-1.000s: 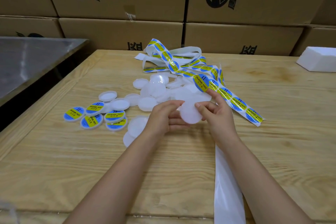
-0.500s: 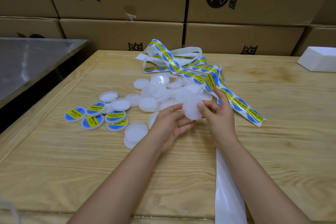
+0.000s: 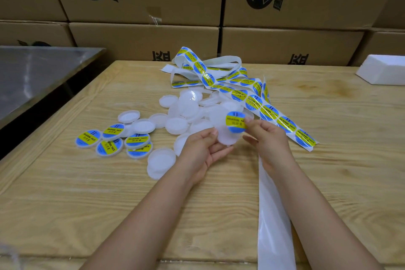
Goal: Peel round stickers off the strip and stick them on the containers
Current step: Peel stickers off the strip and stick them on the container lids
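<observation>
My right hand (image 3: 268,136) pinches a round blue-and-yellow sticker (image 3: 235,121) by its right edge, holding it just above a plain white round container (image 3: 228,138). My left hand (image 3: 201,149) holds that container from the left with its fingertips, palm turned up. The sticker strip (image 3: 269,113) runs from a tangled heap at the back down to the right of my right hand. A pile of plain white containers (image 3: 186,114) lies behind my hands. Several labelled containers (image 3: 114,140) sit in a group at the left.
The emptied white backing strip (image 3: 274,215) hangs over the wooden table's (image 3: 65,204) near edge under my right forearm. A steel table (image 3: 32,72) stands at the left. Cardboard boxes (image 3: 142,35) wall the back, and a white foam block (image 3: 385,72) lies far right.
My right hand has pulled a sticker free of the strip and brought it left, over the white container that my left hand holds. The sticker's printed face now shows.
</observation>
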A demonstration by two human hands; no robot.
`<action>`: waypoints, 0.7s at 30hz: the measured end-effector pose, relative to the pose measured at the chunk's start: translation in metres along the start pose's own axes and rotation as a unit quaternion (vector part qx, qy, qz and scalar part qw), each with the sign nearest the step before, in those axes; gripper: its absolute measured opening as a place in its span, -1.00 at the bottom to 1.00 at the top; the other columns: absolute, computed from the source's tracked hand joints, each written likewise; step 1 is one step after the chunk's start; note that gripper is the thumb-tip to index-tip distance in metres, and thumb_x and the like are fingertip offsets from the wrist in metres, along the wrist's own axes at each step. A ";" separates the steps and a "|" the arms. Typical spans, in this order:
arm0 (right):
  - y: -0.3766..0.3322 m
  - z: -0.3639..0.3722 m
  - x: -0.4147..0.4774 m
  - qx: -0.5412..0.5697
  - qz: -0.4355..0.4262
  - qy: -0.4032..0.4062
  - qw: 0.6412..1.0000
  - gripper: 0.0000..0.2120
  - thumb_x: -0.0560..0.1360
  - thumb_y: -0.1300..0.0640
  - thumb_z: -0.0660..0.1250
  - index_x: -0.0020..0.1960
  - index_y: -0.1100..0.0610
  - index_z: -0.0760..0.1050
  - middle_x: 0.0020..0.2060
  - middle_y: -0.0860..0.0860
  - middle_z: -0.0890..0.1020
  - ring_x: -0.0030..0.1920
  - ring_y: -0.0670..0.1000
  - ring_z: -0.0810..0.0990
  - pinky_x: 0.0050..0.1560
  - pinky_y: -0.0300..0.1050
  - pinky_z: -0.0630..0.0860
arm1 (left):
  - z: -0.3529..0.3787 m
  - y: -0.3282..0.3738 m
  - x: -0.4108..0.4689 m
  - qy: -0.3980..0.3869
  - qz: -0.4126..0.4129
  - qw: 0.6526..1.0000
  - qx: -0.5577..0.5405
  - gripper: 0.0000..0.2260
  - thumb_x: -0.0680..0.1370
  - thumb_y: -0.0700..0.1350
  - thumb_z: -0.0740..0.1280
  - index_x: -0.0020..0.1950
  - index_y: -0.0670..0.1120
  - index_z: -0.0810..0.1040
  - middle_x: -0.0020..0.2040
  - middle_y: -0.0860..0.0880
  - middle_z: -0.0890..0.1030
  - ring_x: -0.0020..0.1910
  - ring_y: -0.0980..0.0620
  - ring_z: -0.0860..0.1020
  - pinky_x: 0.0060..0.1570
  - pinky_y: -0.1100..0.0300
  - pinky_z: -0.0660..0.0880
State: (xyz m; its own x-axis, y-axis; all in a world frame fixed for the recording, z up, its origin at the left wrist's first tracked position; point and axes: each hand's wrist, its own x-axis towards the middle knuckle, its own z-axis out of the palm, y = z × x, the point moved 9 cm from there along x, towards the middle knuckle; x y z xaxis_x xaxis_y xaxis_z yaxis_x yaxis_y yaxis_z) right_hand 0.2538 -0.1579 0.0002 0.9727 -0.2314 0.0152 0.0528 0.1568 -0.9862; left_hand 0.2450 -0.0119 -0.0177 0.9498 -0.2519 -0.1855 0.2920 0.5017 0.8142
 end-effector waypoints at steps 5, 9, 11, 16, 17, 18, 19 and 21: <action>0.005 0.004 -0.001 -0.050 0.037 -0.029 0.998 -0.78 0.49 0.18 0.36 -0.07 0.38 0.57 -0.04 0.26 0.65 -0.04 0.07 0.60 -0.09 -0.13 0.51 | 0.003 0.001 -0.002 -0.015 0.000 1.000 0.009 -0.79 0.63 -0.26 0.12 0.05 -0.27 0.54 -0.10 -0.16 0.68 -0.15 -0.04 0.67 -0.12 0.14 0.62; 0.005 0.005 -0.003 -0.075 0.035 -0.019 0.996 -0.78 0.46 0.16 0.39 -0.14 0.35 0.59 -0.04 0.31 0.64 -0.03 0.16 0.62 0.07 0.05 0.51 | 0.004 0.001 -0.002 -0.015 0.003 1.000 0.013 -0.79 0.63 -0.26 0.12 0.07 -0.29 0.52 -0.09 -0.17 0.67 -0.13 -0.04 0.67 -0.10 0.14 0.61; 0.005 0.005 -0.003 -0.081 0.028 -0.009 0.996 -0.77 0.45 0.15 0.41 -0.15 0.36 0.60 -0.07 0.32 0.64 0.03 0.26 0.61 0.15 0.17 0.52 | 0.004 0.000 -0.002 -0.015 0.001 1.000 0.011 -0.79 0.63 -0.26 0.11 0.07 -0.29 0.53 -0.10 -0.16 0.68 -0.13 -0.03 0.67 -0.07 0.13 0.61; 0.004 0.005 -0.004 -0.106 0.012 0.001 0.994 -0.79 0.43 0.14 0.43 -0.26 0.30 0.60 -0.12 0.38 0.60 -0.16 0.14 0.56 0.11 0.22 0.49 | 0.003 -0.001 -0.002 -0.008 0.002 1.000 0.006 -0.80 0.63 -0.26 0.12 0.07 -0.30 0.52 -0.09 -0.17 0.66 -0.13 -0.02 0.67 -0.04 0.12 0.60; 0.003 0.005 -0.004 -0.112 0.006 0.001 0.994 -0.78 0.44 0.15 0.43 -0.27 0.30 0.59 -0.13 0.38 0.60 -0.18 0.11 0.55 0.11 0.22 0.49 | 0.003 -0.001 -0.002 -0.008 0.002 1.000 0.006 -0.80 0.63 -0.26 0.13 0.08 -0.31 0.51 -0.09 -0.18 0.66 -0.13 -0.03 0.67 -0.04 0.12 0.60; 0.002 0.005 -0.004 -0.119 0.001 0.001 0.993 -0.77 0.44 0.15 0.43 -0.28 0.30 0.58 -0.14 0.38 0.60 -0.19 0.09 0.54 0.11 0.21 0.49 | 0.003 -0.001 -0.002 -0.008 0.003 1.000 0.006 -0.79 0.63 -0.25 0.13 0.09 -0.32 0.51 -0.08 -0.19 0.66 -0.13 -0.03 0.67 -0.04 0.12 0.60; 0.001 0.005 -0.004 -0.127 -0.003 0.000 0.992 -0.76 0.45 0.14 0.42 -0.28 0.30 0.58 -0.15 0.37 0.60 -0.19 0.08 0.53 0.11 0.21 0.49 | 0.003 -0.001 -0.002 -0.008 0.003 1.000 0.005 -0.79 0.63 -0.25 0.12 0.09 -0.32 0.51 -0.08 -0.19 0.66 -0.13 -0.03 0.67 -0.05 0.12 0.61; -0.001 0.006 -0.005 -0.141 -0.009 -0.004 0.990 -0.75 0.45 0.13 0.42 -0.26 0.32 0.57 -0.16 0.36 0.61 -0.19 0.07 0.53 0.10 0.22 0.49 | 0.003 -0.001 -0.002 -0.006 0.002 1.000 0.007 -0.79 0.63 -0.25 0.12 0.10 -0.32 0.50 -0.07 -0.20 0.65 -0.13 -0.03 0.67 -0.08 0.13 0.61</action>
State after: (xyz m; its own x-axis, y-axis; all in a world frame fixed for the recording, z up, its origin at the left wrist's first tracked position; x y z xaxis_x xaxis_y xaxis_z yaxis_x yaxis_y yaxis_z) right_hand 0.2505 -0.1517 0.0020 0.9738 -0.2249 0.0337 0.0064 -0.1211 -0.9926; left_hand 0.2425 -0.0141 -0.0164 0.9493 -0.2603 -0.1761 0.2873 0.4914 0.8222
